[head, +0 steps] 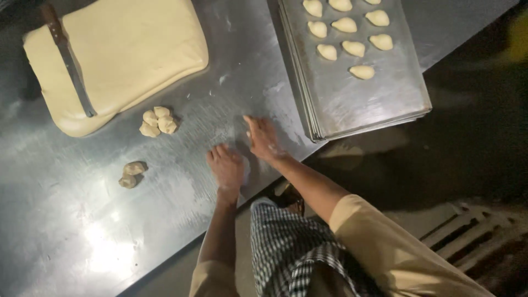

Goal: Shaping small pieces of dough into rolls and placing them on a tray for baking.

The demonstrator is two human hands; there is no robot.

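In the head view, a steel worktop point(181, 181) is seen from above, dusted lightly with flour. The left hand point(226, 166) is laid palm down on the worktop, near its front edge, with the fingers together and curled a little; whether something is enclosed under this grip cannot be told. The right hand point(263, 138) is placed just beside it, flat and open, the fingers stretched out on the metal, and nothing is held by it.

To the left of the hands, well apart, a small clump of dough pieces point(158, 121) is found, and nearer to the front edge two darker dough pieces point(132, 174) are lying, touching each other. Behind them a big slab of pale dough point(137, 49) is spread (its corners are rounded), and a long knife point(69, 58) is rested across its left part.

At the right, a stack of metal baking trays point(374, 104) is set, and shaped dough portions point(346, 25) are arranged in rows on the top tray.
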